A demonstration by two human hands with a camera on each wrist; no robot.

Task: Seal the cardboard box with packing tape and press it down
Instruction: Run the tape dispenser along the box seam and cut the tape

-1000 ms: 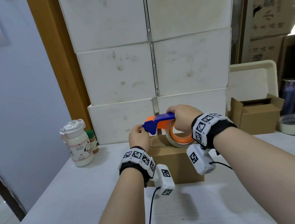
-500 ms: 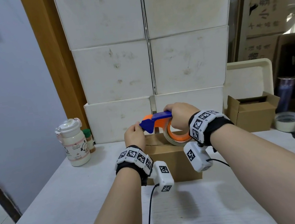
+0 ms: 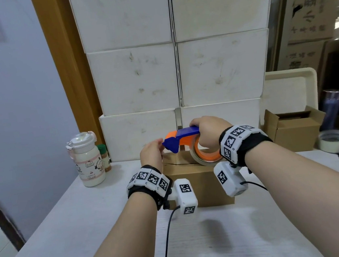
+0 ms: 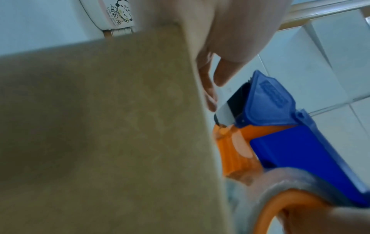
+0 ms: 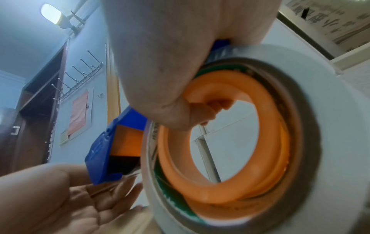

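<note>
A small brown cardboard box (image 3: 200, 185) stands on the white table, its top flaps closed with a seam showing. Above its top, my right hand (image 3: 208, 133) grips a blue and orange tape dispenser (image 3: 183, 138) holding a clear tape roll (image 3: 206, 158); the fingers curl through the orange core (image 5: 236, 142). My left hand (image 3: 159, 145) is at the box's left top edge, right by the dispenser's blue nose. Its thumb and fingers (image 4: 209, 88) pinch the clear tape end (image 4: 225, 101) coming from the blade. The box side (image 4: 100, 126) fills the left wrist view.
Stacked white boxes (image 3: 177, 74) rise right behind the box. A white bottle (image 3: 87, 161) and a small spice jar (image 3: 104, 157) stand at the left. At the right are an open cardboard box (image 3: 293, 133), a white tray (image 3: 288, 89) and another tape roll (image 3: 332, 141).
Both hands and the dispenser stay almost where they were above the box; only the view has shifted slightly.
</note>
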